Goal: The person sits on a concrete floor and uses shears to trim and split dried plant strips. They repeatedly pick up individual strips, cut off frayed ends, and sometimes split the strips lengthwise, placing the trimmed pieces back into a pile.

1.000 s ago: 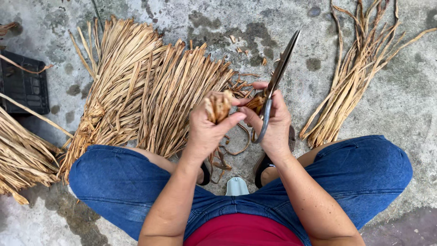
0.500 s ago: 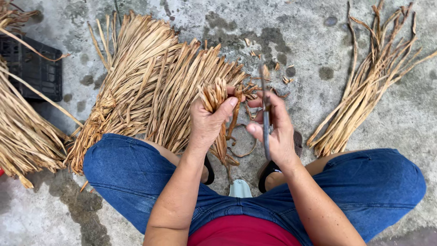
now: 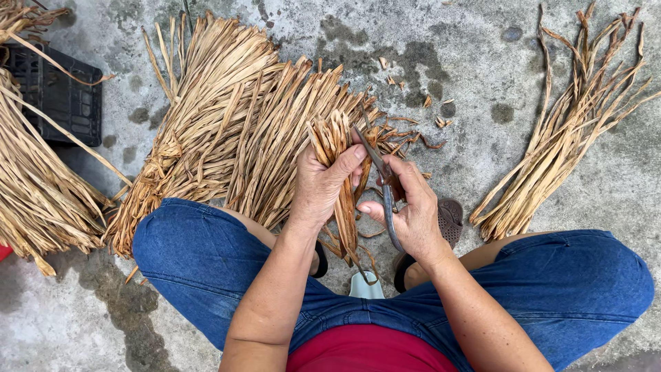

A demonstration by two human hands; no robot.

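The biggest risk sits at the left hand's (image 3: pixel 322 189) thumb: it lies across the small bundle of dried leaf strips (image 3: pixel 335 148) right beside the scissor blades, so a cut taken low could nick it. Uneven trimming is the other hazard, since the strip tips fan out and a loose grip would let some slide past the blades.

Taking that held bundle as the landmark: well to its left a black crate (image 3: pixel 58 96) stands on the concrete floor (image 3: pixel 482 83) under a heap of fibre, and just left of the bundle the large sheaf of strips (image 3: pixel 227 131) lies spread.

The left hand is closed snugly round the bundle, fingers wrapped, thumb pressed on top. Immediately right of the bundle, the right hand (image 3: pixel 413 213) is curled through the handles of the scissors (image 3: pixel 382 182); the blades appear slightly parted against the tips, though the angle makes that uncertain. Well to the right lies a separate sheaf (image 3: pixel 564 138).
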